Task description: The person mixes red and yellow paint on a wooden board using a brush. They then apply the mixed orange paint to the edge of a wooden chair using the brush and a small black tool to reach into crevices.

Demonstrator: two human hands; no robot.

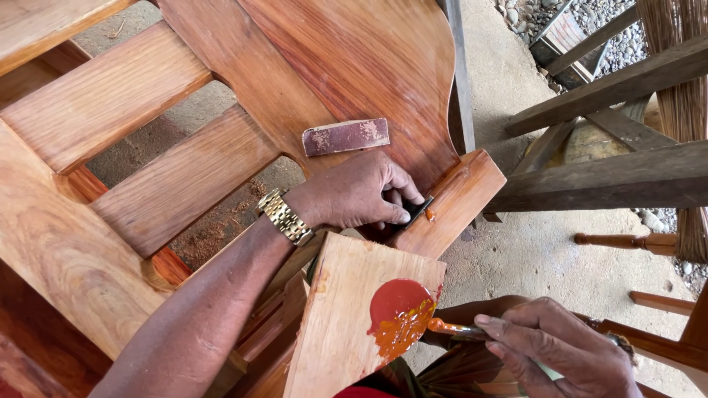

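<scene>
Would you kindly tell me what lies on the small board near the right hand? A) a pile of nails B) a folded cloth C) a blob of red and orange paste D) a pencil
C: a red-orange paste blob sits on the board, touched by the tool in the right hand.

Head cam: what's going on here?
A person is working filler into reddish wooden furniture. The left hand, with a gold watch on its wrist, presses a small dark blade against a joint. The right hand dips a thin tool into red-orange putty on a scrap board. A worn sandpaper piece lies on the panel.
</scene>
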